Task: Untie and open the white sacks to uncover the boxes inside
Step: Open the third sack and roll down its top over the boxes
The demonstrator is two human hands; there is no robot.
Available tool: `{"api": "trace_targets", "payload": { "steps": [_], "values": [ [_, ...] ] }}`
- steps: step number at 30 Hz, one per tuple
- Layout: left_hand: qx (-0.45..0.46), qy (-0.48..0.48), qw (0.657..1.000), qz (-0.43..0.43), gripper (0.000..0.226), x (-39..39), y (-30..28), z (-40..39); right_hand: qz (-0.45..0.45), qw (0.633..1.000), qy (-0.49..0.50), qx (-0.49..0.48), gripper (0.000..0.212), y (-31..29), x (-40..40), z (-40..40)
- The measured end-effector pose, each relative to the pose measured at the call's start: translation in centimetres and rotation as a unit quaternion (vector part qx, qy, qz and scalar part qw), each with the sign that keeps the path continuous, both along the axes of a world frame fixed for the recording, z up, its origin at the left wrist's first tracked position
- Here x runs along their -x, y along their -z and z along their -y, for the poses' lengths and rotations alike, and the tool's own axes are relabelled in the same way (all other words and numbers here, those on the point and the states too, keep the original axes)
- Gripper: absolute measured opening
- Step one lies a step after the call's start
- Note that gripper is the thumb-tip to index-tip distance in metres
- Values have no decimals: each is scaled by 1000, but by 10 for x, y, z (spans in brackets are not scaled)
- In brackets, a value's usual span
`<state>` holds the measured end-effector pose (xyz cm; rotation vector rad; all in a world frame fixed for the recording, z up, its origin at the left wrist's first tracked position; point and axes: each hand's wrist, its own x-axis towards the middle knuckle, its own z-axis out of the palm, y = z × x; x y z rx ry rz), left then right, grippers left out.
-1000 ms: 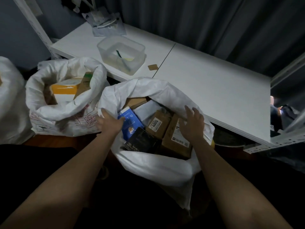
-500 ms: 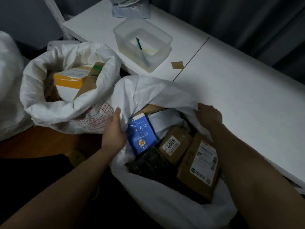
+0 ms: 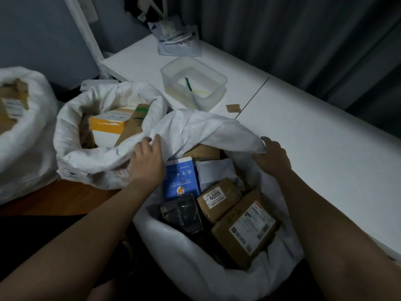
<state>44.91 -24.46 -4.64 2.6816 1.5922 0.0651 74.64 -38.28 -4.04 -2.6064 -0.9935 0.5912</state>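
An open white sack [image 3: 201, 129] stands right in front of me. Inside lie a blue box [image 3: 181, 178], a brown parcel marked 4005 [image 3: 219, 199], a larger brown box with a label [image 3: 245, 233] and a black packet [image 3: 182, 213]. My left hand [image 3: 147, 161] grips the sack's rim on the left side. My right hand [image 3: 272, 157] grips the rim on the right side. The far flap of the sack hangs between them over the boxes. A second open sack [image 3: 71, 148] to the left holds a yellow and white box [image 3: 108, 129].
A third white sack [image 3: 26, 135] with cardboard boxes sits at the far left. Behind the sacks runs a white table [image 3: 303, 148] with a clear plastic tub [image 3: 193, 83] and a pile of papers [image 3: 178, 40]. A grey curtain hangs behind. A brown floor strip [image 3: 54, 198] lies on the left.
Both hands have moved up and back along the sack's rim, away from the boxes, to its far corners. The view has dipped closer to the sack.
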Motion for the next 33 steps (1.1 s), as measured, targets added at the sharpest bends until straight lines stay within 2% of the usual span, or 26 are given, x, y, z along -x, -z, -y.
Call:
{"api": "trace_targets", "payload": {
  "steps": [2,5,8,10,13,15,17,18,19,21,25,27,28,30,31,33],
  "values": [
    [0,37,998,45,64,-12,-4,-16,-2,999,-35,-36,61,-9,1,-8],
    [-17,61,995,81,49,-37,-18,-48,31,985,-105,-133,49,-19,6,-44],
    [2,91,993,76,35,-63,-31,-86,50,969,-173,-171,41,-23,17,-102],
    [65,105,986,108,35,-80,-30,-111,46,966,-206,-148,41,-19,22,-140],
    [210,70,967,129,48,-105,-17,-137,-3,977,-211,-38,52,-4,23,-180],
    [280,56,954,95,58,-118,-7,-148,-55,981,-182,49,71,11,16,-197],
    [318,54,945,52,67,-125,-3,-153,-80,975,-169,118,99,23,10,-202],
    [333,54,941,32,71,-128,-1,-153,-85,971,-177,136,107,26,7,-201],
    [347,54,936,13,74,-130,0,-152,-86,970,-183,138,106,26,5,-198],
    [374,51,926,1,80,-129,1,-150,-78,977,-183,72,88,20,3,-192],
    [466,86,876,87,93,-119,-21,-141,-56,973,-200,-97,41,-12,8,-169],
    [480,155,859,90,74,-107,-33,-132,-34,965,-222,-136,39,-26,12,-156],
    [467,185,862,73,67,-100,-37,-129,-43,962,-233,-134,40,-31,14,-150],
    [434,212,874,53,51,-87,-42,-123,-89,958,-262,-75,40,-43,23,-136],
    [416,220,880,63,39,-82,-44,-119,-109,952,-286,-16,46,-48,28,-127],
    [402,237,881,86,28,-74,-49,-113,-101,932,-338,81,82,-57,42,-109]
  ]
}}
